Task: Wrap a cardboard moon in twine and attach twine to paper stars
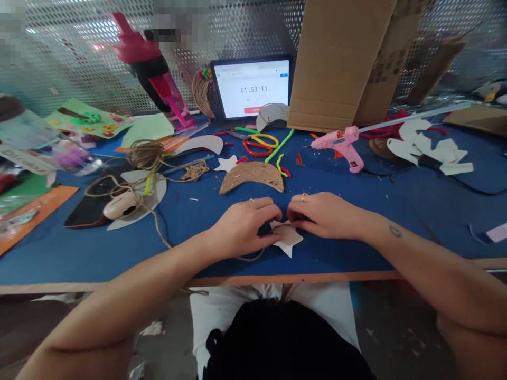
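A white paper star (pixel 289 244) lies near the table's front edge, between my two hands. Brown twine (pixel 282 226) crosses the star's upper part. My left hand (pixel 253 224) is closed on the twine at the star's left side, its thumb on the star. From the right, my right hand (pixel 315 214) pinches at the twine's other end, fingers curled; the tips are partly hidden. Just beyond my hands rests a twine-covered crescent (pixel 253 175). A smaller star (pixel 227 164) in white lies behind it at the left.
A pink glue gun (pixel 343 145) stands at the right, near white paper cutouts (pixel 431 145). Scissors (pixel 259 146) and pipe cleaners lie behind the crescent. A twine ball (pixel 146 154), a phone (pixel 93 203) and a computer mouse (pixel 122 205) are left. A tablet (pixel 253 87) and cardboard (pixel 336 63) stand behind.
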`<state>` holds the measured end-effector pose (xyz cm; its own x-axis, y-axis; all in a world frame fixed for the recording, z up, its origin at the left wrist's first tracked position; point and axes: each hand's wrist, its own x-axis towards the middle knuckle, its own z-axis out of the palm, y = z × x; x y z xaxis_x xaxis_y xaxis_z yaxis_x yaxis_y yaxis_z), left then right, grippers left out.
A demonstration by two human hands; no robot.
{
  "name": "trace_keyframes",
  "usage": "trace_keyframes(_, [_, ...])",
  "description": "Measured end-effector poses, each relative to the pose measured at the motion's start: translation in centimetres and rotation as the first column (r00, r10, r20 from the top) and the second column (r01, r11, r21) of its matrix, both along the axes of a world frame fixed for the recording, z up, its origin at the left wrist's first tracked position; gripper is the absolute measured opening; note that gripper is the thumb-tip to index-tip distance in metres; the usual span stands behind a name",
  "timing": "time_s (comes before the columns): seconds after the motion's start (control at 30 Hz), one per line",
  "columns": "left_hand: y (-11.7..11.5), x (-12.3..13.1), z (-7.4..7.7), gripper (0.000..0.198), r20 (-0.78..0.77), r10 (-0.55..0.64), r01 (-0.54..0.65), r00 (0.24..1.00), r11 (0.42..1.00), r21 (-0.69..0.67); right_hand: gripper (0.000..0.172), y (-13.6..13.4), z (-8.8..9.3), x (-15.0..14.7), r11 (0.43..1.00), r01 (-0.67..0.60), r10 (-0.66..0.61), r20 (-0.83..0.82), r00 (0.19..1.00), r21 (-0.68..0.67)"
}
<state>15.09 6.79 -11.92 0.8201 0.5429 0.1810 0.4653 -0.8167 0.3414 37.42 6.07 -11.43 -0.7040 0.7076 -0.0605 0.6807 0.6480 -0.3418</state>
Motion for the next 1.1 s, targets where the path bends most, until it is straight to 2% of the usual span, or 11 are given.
trace_keyframes(0.1, [0.1, -0.2, -0.6, 0.019, 0.003, -0.083, 0.081, 0.997, 0.985, 0.154, 0.008, 0.1, -0.1, 0.0, 1.000, -0.009, 0.009, 0.007, 1.000, 0.017])
trace_keyframes(0.23, [-0.2, -0.3, -1.0, 0.023, -0.054, -0.190, 0.197, 0.980, 0.930, 0.311, 0.008, 0.1, -0.3, 0.1, 0.999, -0.015, 0.015, -0.001, 1.000, 0.030])
trace_keyframes(0.37, [-0.5, -0.5, -1.1, 0.021, -0.076, -0.220, 0.231, 0.972, 0.872, 0.431, 0.010, 0.2, -0.7, 0.2, 0.998, -0.012, 0.013, -0.013, 1.000, 0.055])
trace_keyframes(0.57, [-0.5, -0.6, -0.7, 0.021, -0.122, -0.245, 0.274, 0.962, 0.868, 0.415, 0.011, 0.3, -1.0, 0.3, 0.998, -0.020, 0.022, -0.027, 0.999, 0.062])
trace_keyframes(0.83, [-0.1, -0.6, -1.1, 0.022, -0.043, -0.201, 0.203, 0.979, 0.919, 0.338, 0.008, 0.3, -0.9, 0.1, 0.999, 0.001, 0.000, -0.025, 1.000, 0.043])
trace_keyframes(1.1, [0.2, -0.7, -1.0, 0.022, -0.028, -0.210, 0.208, 0.977, 0.929, 0.307, 0.010, 0.2, -1.0, 0.1, 0.997, -0.013, 0.016, -0.032, 0.999, 0.076])
